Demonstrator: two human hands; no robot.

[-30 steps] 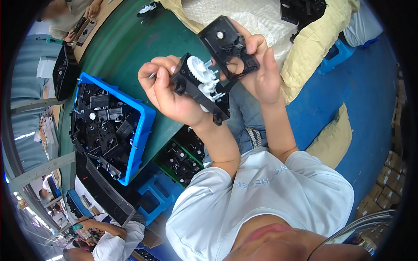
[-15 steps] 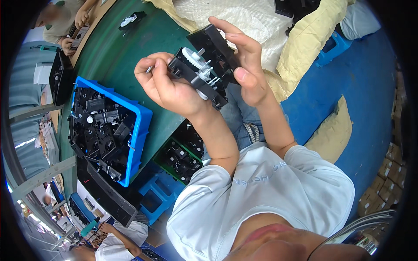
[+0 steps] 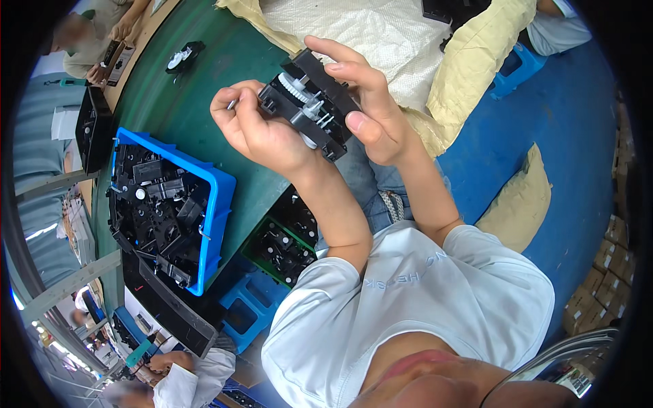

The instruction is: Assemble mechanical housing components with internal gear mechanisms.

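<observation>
L hand (image 3: 275,141) is gripping blk housing (image 3: 310,128) w/ 1 big white gear (image 3: 292,88); R hand (image 3: 381,115) is clasping blk cover (image 3: 330,81) just beside it.

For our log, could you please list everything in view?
gear housing: 1, black-white, centre
cover piece: 1, black, beside housing
table: 1, green, left
loose part: 1, black-white, on table
bin: 1, blue, on table
parts: many, black, in bin
crate: 1+, green, lower centre
sack: 1, white-yellow, top
bag: 1, tan, right
stools: 2, blue, both sides
co-workers: several, pale-clothed, edges
left hand: 1, bare, on housing
right hand: 1, bare, on cover
</observation>
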